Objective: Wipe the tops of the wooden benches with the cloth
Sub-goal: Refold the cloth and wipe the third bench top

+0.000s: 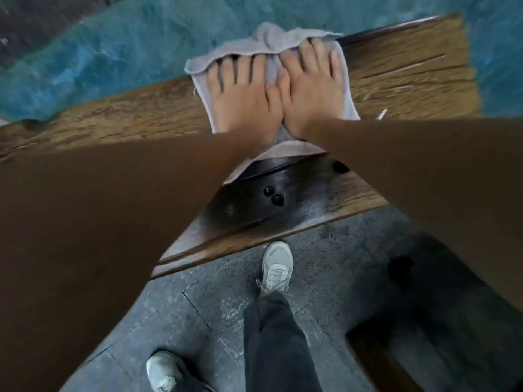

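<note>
A grey cloth lies spread over the far edge of a wooden bench top. My left hand and my right hand lie side by side on the cloth, fingers straight, and press it flat against the wood. The cloth's far end bunches up and hangs past the bench edge. Its near end drapes down toward a lower, darker plank. Brown sleeves cover both forearms and hide much of the bench at left.
Beyond the bench lies blue-green water. The dark lower plank carries two black knobs. Below is grey stone paving, with my white shoes and a dark trouser leg. A dark wooden piece sits lower right.
</note>
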